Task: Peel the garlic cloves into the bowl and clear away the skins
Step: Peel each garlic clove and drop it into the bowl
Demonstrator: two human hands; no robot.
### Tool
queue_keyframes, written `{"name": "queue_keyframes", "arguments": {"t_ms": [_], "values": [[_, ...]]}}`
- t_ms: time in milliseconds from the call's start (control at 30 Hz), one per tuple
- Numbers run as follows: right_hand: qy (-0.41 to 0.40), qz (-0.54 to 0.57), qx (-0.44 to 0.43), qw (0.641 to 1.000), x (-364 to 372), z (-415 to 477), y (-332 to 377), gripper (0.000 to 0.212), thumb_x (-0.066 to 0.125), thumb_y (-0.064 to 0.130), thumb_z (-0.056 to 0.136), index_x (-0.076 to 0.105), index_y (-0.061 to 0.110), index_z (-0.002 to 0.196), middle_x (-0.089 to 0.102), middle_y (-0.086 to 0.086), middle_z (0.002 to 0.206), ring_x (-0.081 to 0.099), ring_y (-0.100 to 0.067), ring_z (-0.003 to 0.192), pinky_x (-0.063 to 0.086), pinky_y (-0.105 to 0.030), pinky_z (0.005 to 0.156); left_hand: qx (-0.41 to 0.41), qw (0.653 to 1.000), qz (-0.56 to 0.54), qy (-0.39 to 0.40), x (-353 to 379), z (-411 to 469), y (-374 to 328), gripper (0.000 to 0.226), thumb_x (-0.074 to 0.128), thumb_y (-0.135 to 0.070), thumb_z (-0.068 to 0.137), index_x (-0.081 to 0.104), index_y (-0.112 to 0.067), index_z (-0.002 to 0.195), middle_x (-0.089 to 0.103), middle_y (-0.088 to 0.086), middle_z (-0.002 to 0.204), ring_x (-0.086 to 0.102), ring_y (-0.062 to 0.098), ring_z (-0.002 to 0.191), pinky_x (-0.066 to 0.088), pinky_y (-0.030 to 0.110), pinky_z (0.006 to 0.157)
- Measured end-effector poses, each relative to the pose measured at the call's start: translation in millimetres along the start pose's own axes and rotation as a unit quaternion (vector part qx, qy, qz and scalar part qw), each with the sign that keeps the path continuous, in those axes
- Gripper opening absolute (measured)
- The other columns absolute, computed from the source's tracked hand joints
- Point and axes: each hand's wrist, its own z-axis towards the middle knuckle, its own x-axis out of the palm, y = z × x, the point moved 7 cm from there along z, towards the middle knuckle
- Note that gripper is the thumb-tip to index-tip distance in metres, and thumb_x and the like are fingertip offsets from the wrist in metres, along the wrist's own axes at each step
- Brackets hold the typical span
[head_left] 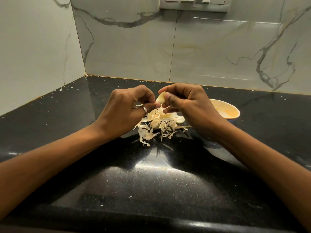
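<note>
1. Garlic clove (pixel 160 98), pale and curved, is held in the air between the two hands. It sits above the heap of skins (pixel 159 127) and just left of the bowl (pixel 234 109). Only its upper part shows; fingers cover the rest.
2. Much of the bowl is hidden behind the right wrist. Its far rim and part of its orange-yellow inside show, but what lies in it cannot be made out.
3. A pale lump sits half buried in the middle of the heap; whether it is a clove or only skin is hard to tell.
4. The right grip (pixel 188 103) is clenched on the garlic clove, pinching it between thumb and forefinger, with the other fingers curled beneath.
5. The left grip (pixel 124 111) is curled too, and its thumb and forefinger meet at the clove's lower end. Whether they pinch loose skin or the clove itself cannot be told. A ring (pixel 145 109) sits on one finger.
6. The skins lie in a loose pile on the black bench (pixel 151 182), directly under both hands. Small flecks are scattered across the bench toward the marbled wall (pixel 134 47).
</note>
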Motion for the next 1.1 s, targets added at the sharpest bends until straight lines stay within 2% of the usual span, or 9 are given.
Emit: {"name": "queue_keyframes", "arguments": {"t_ms": [133,233,367,567,700,833,933,1100], "values": [[0.002,-0.026,-0.003,1.0,-2,0,1,0.018,0.057,0.003,0.101,0.069,0.0,0.114,0.072,-0.014,0.098,0.07,-0.023,0.086,0.063,-0.036,0.078,0.019,1.0,-0.006,0.007,0,1,-5,0.016,0.078,-0.014,0.087,0.073,-0.003,0.097,0.073,0.0,0.088,0.068,0.008,0.079,0.055,0.013,0.07],[0.0,-0.051,-0.009,0.999,-2,-1,1,0.017,0.058,0.004,0.101,0.07,0.001,0.113,0.072,-0.015,0.096,0.071,-0.027,0.089,0.063,-0.034,0.076,0.036,0.999,0.001,0.013,1,0,-8,0.015,0.078,-0.013,0.087,0.074,-0.002,0.096,0.073,0.003,0.088,0.068,0.012,0.078,0.055,0.016,0.068],[0.001,-0.074,-0.014,0.997,-2,0,2,0.017,0.06,0.008,0.101,0.071,0.003,0.113,0.073,-0.015,0.097,0.073,-0.024,0.087,0.062,-0.03,0.075,0.051,0.998,0.024,0.029,2,-1,-8,0.012,0.072,-0.013,0.088,0.074,-0.003,0.094,0.072,0.004,0.088,0.066,0.014,0.076,0.053,0.023,0.069],[-0.005,-0.068,-0.007,0.998,-1,1,-2,0.015,0.062,0.01,0.1,0.072,0.003,0.109,0.075,-0.011,0.096,0.074,-0.022,0.084,0.063,-0.038,0.08,0.069,0.994,0.066,0.061,8,-3,-7,0.009,0.062,-0.012,0.095,0.068,-0.005,0.098,0.065,0.003,0.091,0.059,0.017,0.073,0.051,0.035,0.068],[0.0,-0.058,0.0,0.998,1,1,-3,0.016,0.062,0.009,0.1,0.072,0.001,0.11,0.075,-0.014,0.097,0.074,-0.025,0.087,0.063,-0.037,0.082,0.08,0.988,0.097,0.086,12,-5,-8,0.005,0.059,-0.005,0.096,0.064,-0.004,0.099,0.06,0.005,0.09,0.053,0.017,0.07,0.049,0.035,0.064],[0.0,-0.044,0.008,0.999,2,1,-3,0.016,0.061,0.009,0.101,0.071,0.001,0.11,0.074,-0.017,0.098,0.073,-0.028,0.09,0.062,-0.033,0.081,0.078,0.986,0.111,0.095,14,-5,-8,0.004,0.057,-0.001,0.097,0.061,-0.004,0.098,0.055,0.003,0.089,0.044,0.014,0.068,0.042,0.028,0.062],[-0.004,-0.028,0.021,0.999,3,1,-5,0.016,0.06,0.009,0.101,0.07,0.001,0.11,0.073,-0.017,0.097,0.072,-0.022,0.083,0.061,-0.032,0.08,0.071,0.986,0.125,0.09,14,-4,-7,0.005,0.058,0.002,0.096,0.059,-0.003,0.097,0.052,0.002,0.088,0.041,0.013,0.066,0.039,0.026,0.06],[-0.006,0.019,0.043,0.999,3,0,-7,0.017,0.058,0.007,0.101,0.068,-0.002,0.112,0.071,-0.01,0.091,0.07,-0.014,0.08,0.06,-0.027,0.077,0.07,0.987,0.123,0.075,12,-3,-7,0.005,0.054,-0.006,0.1,0.056,-0.003,0.097,0.051,0.002,0.089,0.046,0.017,0.064,0.043,0.03,0.058]]}}
